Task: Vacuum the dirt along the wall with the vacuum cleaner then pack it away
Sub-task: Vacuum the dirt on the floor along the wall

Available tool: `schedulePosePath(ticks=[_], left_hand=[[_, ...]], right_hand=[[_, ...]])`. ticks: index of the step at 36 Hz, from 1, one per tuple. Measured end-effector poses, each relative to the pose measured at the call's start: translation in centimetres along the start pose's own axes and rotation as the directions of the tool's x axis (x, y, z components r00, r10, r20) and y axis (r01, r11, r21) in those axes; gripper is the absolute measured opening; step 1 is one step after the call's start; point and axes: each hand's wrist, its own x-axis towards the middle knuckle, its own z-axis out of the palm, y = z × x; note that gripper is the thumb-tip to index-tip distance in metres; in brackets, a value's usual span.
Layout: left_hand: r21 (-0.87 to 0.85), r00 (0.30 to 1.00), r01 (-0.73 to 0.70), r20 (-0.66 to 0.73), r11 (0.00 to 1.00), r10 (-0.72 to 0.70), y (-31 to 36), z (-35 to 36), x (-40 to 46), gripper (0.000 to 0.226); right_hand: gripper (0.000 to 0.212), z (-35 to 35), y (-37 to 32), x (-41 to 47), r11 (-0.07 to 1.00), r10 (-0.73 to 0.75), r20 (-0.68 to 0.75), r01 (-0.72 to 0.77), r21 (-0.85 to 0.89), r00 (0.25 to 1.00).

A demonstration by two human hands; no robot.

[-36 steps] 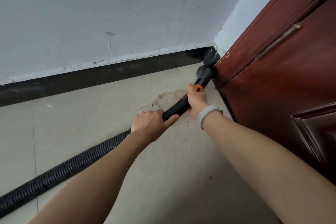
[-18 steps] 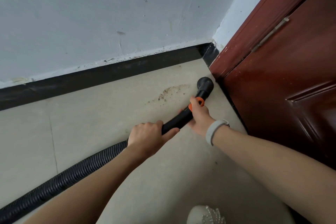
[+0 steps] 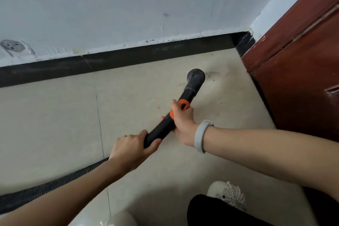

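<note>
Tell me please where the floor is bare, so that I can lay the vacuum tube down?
Bare floor lies left of the tube, between the black skirting and the hose. The strip between the nozzle and the door is narrow, with faint dirt. Near the bottom edge it is crowded by shoes.

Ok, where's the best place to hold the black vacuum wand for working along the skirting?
Probably as now: on the rigid wand, not the ribbed hose. The right hand wraps it from the right by the orange collar, near the nozzle; the left hand comes from above at the rear end.
</note>
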Motion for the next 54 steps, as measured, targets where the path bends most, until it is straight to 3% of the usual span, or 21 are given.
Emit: schedulePosePath(ticks=[9,16,21,25,35,42,54], left_hand=[[-0.034,0.992,0.117,0.043,0.993,-0.115,-2.9,1.3,-4.9,0.037],[-0.066,0.984,0.146,0.116,0.987,-0.137,-3.2,0.8,-3.1,0.040],[-0.015,0.989,0.068,0.135,0.998,-0.065,-1.8,0.5,-2.2,0.043],[-0.006,0.989,0.020,0.144,1.000,-0.019,-0.3,0.7,-1.4,0.043],[-0.105,0.991,0.072,0.116,0.992,-0.060,2.6,-0.1,2.5,0.050],[-0.050,0.990,-0.013,0.143,0.999,0.020,3.7,0.4,2.5,0.049],[-0.134,0.997,0.037,0.067,0.990,-0.028,6.0,0.0,5.3,0.049]], right_hand=[[0.050,3.2,4.0,-0.9,0.972,0.116,0.112,-0.090,-0.216,0.987],[0.068,4.3,3.9,0.9,0.930,0.085,0.003,-0.078,-0.360,0.996],[0.067,2.6,3.2,1.3,0.947,0.091,-0.070,-0.108,-0.304,0.993],[0.054,0.3,2.4,2.2,0.966,0.120,-0.066,-0.132,-0.221,0.991],[0.050,-0.3,-2.1,3.7,0.969,0.016,-0.075,-0.034,-0.244,0.997],[0.050,-2.6,-1.4,3.9,0.982,0.047,-0.123,-0.069,-0.176,0.991],[0.052,-2.9,-5.1,5.0,0.982,-0.008,-0.049,-0.001,-0.188,0.999]])
